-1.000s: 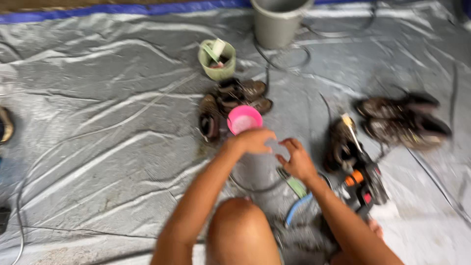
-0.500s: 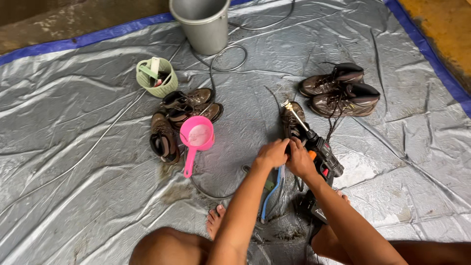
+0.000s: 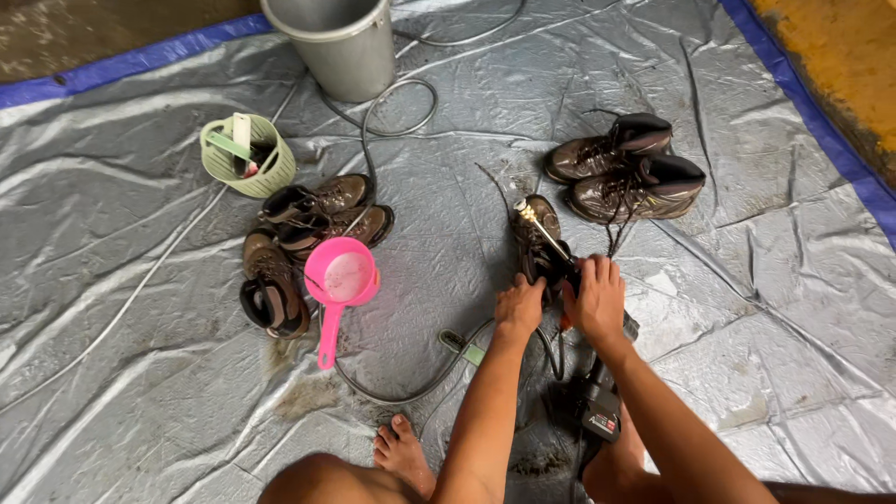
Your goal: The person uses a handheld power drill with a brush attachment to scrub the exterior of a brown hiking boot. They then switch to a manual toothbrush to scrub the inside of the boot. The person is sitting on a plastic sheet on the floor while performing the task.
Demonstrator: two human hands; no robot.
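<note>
Both my hands rest on a black power-washer gun [image 3: 553,250] lying over a muddy brown boot [image 3: 534,224] on the grey tarp [image 3: 140,373]. My left hand [image 3: 520,306] grips the gun's left side. My right hand [image 3: 597,299] wraps its body on the right. The gun's pale nozzle points up and to the left. Its black and orange battery base [image 3: 600,411] sits below, between my forearms.
A pink dipper [image 3: 339,283] lies beside three muddy boots [image 3: 299,233] at left. A green basket [image 3: 245,155] with brushes stands behind them. Farther back stands a grey bucket [image 3: 339,42]. Two dark boots [image 3: 623,170] lie at right. A hose [image 3: 397,121] loops across the tarp.
The view has swung left and down. My hands have shifted from in front of the pink dipper over to the washer gun and closed on it.
</note>
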